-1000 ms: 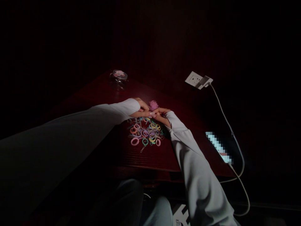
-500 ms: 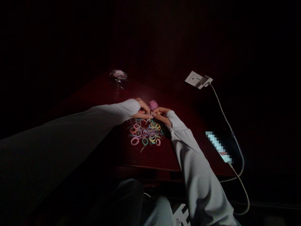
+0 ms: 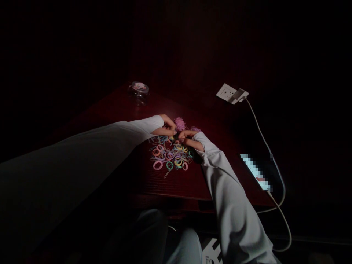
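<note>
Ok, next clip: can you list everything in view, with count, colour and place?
Table: 1, dark red, centre
Jar: 1, clear with pink on top, far left
Rings: over a dozen, mixed colours, piled below the hands
Pink bunch: 1, pink, behind the hands
Socket: 1, white, upper right
Plug: 1, white, in the socket
Cable: 1 or 2, unclear; white, right
Phone: 1, bright pixelated screen, right
Legs: 2, bluish-grey, bottom
Sleeves: 2, pale, both sides
Left hand: 1, bare, above the pile
Right hand: 1, bare, above the pile
</note>
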Action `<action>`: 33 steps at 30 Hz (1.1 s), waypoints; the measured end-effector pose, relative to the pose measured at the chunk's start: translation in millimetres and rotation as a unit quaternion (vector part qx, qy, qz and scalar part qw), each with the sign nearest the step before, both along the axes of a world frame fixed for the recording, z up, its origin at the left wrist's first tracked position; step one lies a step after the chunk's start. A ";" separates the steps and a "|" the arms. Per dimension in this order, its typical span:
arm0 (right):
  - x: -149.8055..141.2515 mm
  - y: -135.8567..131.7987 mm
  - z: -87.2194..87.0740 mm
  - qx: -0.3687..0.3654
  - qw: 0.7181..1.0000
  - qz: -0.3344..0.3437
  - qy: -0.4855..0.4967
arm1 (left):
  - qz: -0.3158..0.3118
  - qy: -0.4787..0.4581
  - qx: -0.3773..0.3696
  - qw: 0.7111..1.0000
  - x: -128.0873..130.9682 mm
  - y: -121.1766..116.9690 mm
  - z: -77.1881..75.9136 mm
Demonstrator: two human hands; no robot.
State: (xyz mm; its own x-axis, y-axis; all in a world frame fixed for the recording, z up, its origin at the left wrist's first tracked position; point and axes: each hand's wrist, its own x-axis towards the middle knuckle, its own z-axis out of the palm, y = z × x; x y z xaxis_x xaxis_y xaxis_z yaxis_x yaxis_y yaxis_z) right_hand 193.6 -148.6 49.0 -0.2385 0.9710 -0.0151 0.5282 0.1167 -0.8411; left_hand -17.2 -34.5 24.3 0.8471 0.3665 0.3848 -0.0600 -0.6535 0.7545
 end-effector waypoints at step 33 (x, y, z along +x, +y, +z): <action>33.8 27.7 -14.1 0.240 0.935 -0.197 -0.171 | 0.109 0.003 0.083 0.991 4.5 0.9 -1.1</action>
